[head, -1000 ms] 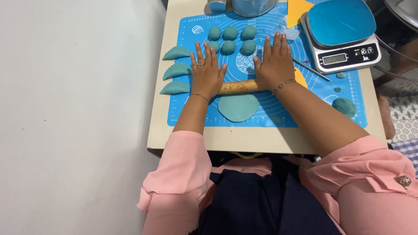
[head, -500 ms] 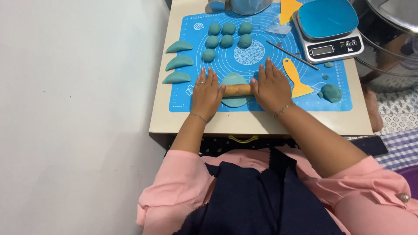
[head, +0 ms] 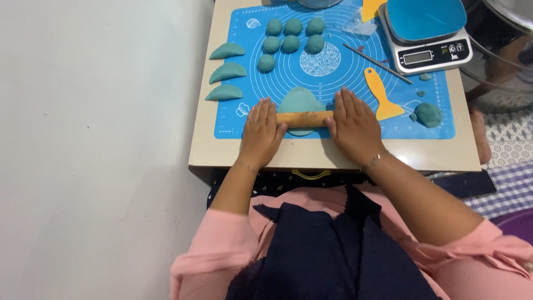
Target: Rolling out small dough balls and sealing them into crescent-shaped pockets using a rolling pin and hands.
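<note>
A wooden rolling pin lies across a flat oval of teal dough on a blue silicone mat. My left hand rests flat on the pin's left end, fingers together. My right hand presses flat on its right end. Most of the dough sheet shows beyond the pin; a thin edge peeks out on my side.
Several teal dough balls sit at the mat's far side. Three folded half-moon dumplings lie along the left edge. A yellow scraper, a thin metal stick, a dough lump and a kitchen scale are on the right.
Both hands have drawn the rolling pin back toward me over the dough, from the sheet's far part to its near edge. The camera view has shifted too.
</note>
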